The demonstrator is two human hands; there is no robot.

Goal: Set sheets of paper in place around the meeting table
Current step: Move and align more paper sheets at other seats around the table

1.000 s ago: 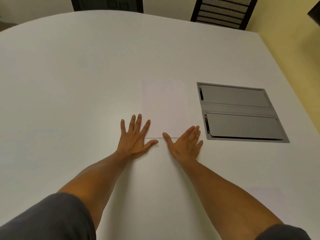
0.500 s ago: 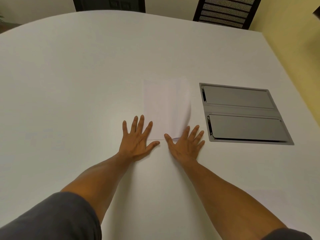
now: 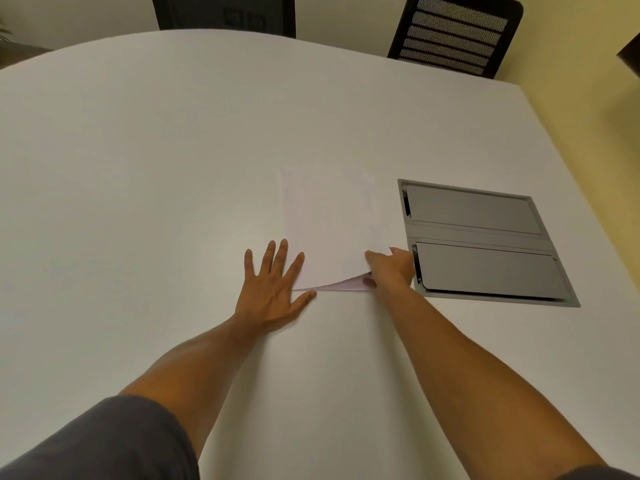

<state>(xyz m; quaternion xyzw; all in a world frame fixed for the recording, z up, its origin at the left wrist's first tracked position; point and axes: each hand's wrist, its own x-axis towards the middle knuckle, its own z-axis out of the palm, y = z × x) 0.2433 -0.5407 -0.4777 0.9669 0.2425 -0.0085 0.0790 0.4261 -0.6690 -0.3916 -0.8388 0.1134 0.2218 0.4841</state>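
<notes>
I see a big white surface (image 3: 173, 168) that fills almost all of my view. Its far edge curves round on the left and runs to a corner on the far right. Behind the far edge there is a pale wall. A black mesh chair (image 3: 457, 36) stands at the far right corner, and a dark chair back (image 3: 225, 12) stands at the middle of the far edge. On the right, past the right edge, the wall looks yellow.

A grey metal hatch (image 3: 485, 244) with two flat lids is set into the surface, near the right edge.

The stack of paper (image 3: 329, 220) lies flat in the middle of the surface, just left of the hatch. It is white like the surface, so its far edge is hard to see.

My two bare arms reach out from the near edge, with dark grey sleeves at the bottom. My left hand (image 3: 273, 292) lies flat and spread wide, pressing on the near left corner of the paper. My right hand (image 3: 391, 268) has a closed grip on the top sheet (image 3: 339, 268) at its near right corner. That corner is lifted up off the sheets under it.
</notes>
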